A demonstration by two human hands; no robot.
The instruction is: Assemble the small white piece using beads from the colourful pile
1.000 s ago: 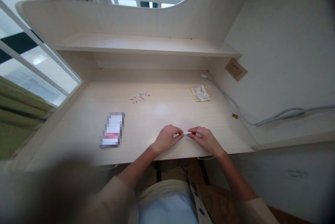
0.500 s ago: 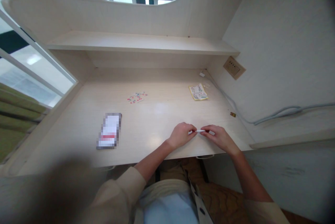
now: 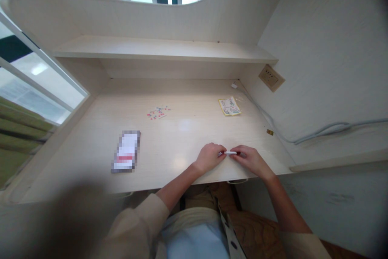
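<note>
My left hand (image 3: pixel 209 157) and my right hand (image 3: pixel 251 161) rest close together on the pale wooden desk (image 3: pixel 169 142), near its front edge. Both pinch the ends of a small white stick-like object (image 3: pixel 230 152), held level between the fingertips. A bit of red shows at its right end, under my right fingers. What the object is cannot be made out.
A dark card with a blurred face (image 3: pixel 126 151) lies to the left. A sheet with coloured dots (image 3: pixel 158 112) and a yellow-edged label (image 3: pixel 229 106) lie further back. A grey cable (image 3: pixel 315 133) runs along the right wall below a socket (image 3: pixel 270 77). A shelf (image 3: pixel 163 51) spans the back.
Both hands with the white object shifted right in the view as the camera turned, and they have drawn slightly closer together on the object.
</note>
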